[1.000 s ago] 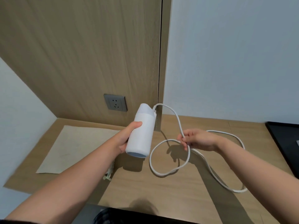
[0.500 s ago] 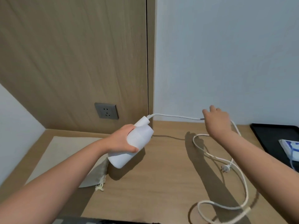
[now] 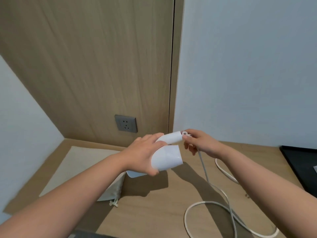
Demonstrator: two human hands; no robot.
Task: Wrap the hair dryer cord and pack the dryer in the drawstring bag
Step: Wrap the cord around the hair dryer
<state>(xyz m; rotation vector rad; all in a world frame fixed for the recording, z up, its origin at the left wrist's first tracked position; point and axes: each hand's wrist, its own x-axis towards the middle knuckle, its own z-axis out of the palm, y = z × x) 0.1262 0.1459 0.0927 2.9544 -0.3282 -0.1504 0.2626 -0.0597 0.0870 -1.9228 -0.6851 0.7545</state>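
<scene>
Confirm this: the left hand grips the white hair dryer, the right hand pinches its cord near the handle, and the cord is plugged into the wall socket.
Not plugged in: the head view shows the wall socket empty, and the cord trails from the right hand onto the desk in loose loops. The left hand does grip the hair dryer.

- The drawstring bag [image 3: 82, 162] lies flat on the counter [image 3: 154, 217] toward its back left corner, before the wall socket [image 3: 126, 124].
- The hair dryer [image 3: 166, 158] hangs above the counter's middle, over the bag's right edge. The left hand [image 3: 142, 157] grips it from the left.
- The right hand [image 3: 200, 143] pinches the cord [image 3: 205, 202] at the dryer's back end; the cord loops on the counter toward the front right corner.
- A tray [image 3: 298, 162] sits at the right edge.
</scene>
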